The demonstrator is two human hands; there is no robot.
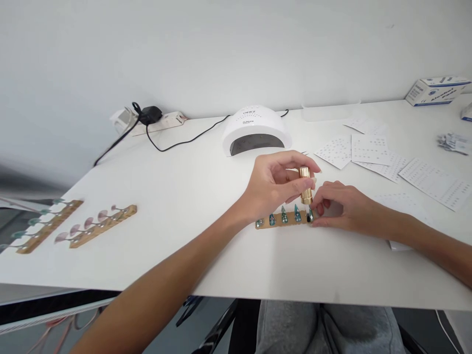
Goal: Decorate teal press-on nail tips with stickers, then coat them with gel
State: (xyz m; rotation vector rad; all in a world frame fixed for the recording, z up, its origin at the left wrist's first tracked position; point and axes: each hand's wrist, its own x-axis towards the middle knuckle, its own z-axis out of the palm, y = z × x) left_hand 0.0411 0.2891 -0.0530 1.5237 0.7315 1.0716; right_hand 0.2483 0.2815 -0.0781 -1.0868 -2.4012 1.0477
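Observation:
My left hand [282,179] is closed round the gold ridged cap of a nail polish brush [305,184], held upright. The brush tip reaches down to the rightmost press-on nail [310,215]. That nail and several others, teal with shiny decoration, stand in a row on a wooden nail stand [272,226]. At the stand's right end, my right hand [337,204] has its thumb and fingers closed in a pinch; whether they grip the nail or the wood is hard to make out.
A white nail lamp [254,129] stands behind my hands, its cable running to a power strip [162,123]. Two more wooden stands with nails [105,226] lie at left. Sticker sheets [370,149] spread at right, with an alcohol pad box [437,91] and small packets [453,142].

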